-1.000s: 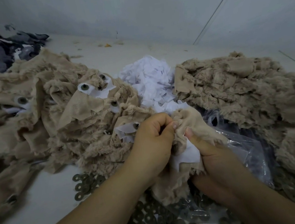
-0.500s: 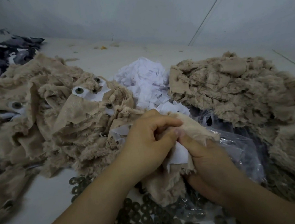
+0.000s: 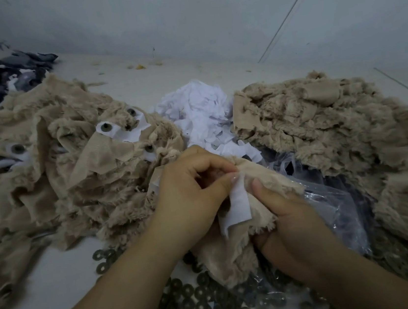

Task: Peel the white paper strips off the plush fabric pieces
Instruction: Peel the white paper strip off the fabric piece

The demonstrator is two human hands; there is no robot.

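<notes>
Left hand point(image 3: 190, 197) pinching white paper strip point(image 3: 239, 207), right hand point(image 3: 290, 218) gripping plush piece point(image 3: 235, 250) mid-table — half peeled. Peeled scraps point(image 3: 198, 114) heaped behind; left pile point(image 3: 69, 155) unpeeled.

White paper strip point(image 3: 238, 202) peeled further off plush piece point(image 3: 238, 250); left hand point(image 3: 190, 194) lifting its top.

No readable text or labels.

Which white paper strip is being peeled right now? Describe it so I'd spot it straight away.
Find the two hands at the centre, between the big beige plush heaps. The white paper strip hangs from the left hand thumb, against the plush piece the right hand holds. Unlike the crumpled paper pile behind, it's one flat strip.
</notes>
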